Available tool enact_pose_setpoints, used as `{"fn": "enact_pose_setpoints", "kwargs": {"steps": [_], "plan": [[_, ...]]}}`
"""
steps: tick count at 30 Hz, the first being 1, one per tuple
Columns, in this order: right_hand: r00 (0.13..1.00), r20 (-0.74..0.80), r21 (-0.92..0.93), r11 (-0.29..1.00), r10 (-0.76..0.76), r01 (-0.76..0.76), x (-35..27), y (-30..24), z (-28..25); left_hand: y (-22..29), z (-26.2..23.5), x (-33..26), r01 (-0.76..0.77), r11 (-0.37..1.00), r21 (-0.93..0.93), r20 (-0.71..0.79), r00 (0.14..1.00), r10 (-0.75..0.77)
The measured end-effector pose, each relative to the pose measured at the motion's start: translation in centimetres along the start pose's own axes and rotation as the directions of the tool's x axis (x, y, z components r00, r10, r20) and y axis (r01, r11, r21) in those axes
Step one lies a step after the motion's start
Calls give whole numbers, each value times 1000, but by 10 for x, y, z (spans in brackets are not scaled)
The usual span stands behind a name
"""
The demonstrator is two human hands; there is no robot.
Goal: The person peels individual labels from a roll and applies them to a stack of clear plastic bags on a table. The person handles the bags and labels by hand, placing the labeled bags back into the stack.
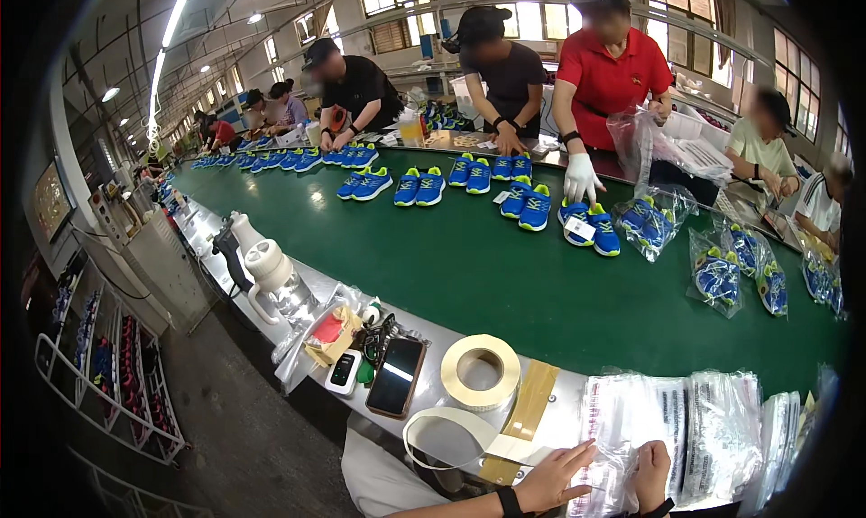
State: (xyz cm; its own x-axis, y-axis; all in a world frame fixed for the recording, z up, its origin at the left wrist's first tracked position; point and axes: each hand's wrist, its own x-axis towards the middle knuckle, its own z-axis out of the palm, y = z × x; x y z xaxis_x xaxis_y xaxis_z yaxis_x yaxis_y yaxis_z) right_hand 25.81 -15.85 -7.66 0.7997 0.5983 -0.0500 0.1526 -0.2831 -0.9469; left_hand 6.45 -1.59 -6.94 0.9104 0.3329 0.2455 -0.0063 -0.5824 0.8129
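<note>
Both my hands are at the near right, over a stack of clear plastic bags (631, 405) on the metal ledge. My left hand (555, 476) has its fingers stretched out at the stack's left edge, beside the loose end of a pale paper strip (442, 416). My right hand (651, 473) is curled closed on the top bag; whatever its fingers may hold is hidden. The strip curls next to a cream roll of labels (480, 372). Brown tape (532, 401) lies stuck across the ledge between roll and bags.
Left along the ledge are a phone (396, 376), a small white device (344, 372) and a clear jug (280, 275). Blue shoes (419, 187) line the green conveyor belt (406, 275); bagged pairs (717, 275) lie rightward. Opposite, a co-worker's gloved hand (582, 177) touches a shoe. A shoe rack (108, 374) stands left.
</note>
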Motion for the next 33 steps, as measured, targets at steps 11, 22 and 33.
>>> {"fn": "enact_pose_setpoints", "kwargs": {"steps": [11, 22, 33], "plan": [[983, 104, 109, 980, 154, -165, -3, -40, 0, -17, 53, 86, 323, -552, -769, 313, 943, 115], [947, 290, 104, 988, -141, 115, -17, -91, -40, 39, 31, 94, 601, -195, -775, 632, 731, -258], [805, 359, -641, 503, -472, 580, -56, -72, -32, 41, -8, 60, 444, -421, -791, 519, 851, -77]]}}
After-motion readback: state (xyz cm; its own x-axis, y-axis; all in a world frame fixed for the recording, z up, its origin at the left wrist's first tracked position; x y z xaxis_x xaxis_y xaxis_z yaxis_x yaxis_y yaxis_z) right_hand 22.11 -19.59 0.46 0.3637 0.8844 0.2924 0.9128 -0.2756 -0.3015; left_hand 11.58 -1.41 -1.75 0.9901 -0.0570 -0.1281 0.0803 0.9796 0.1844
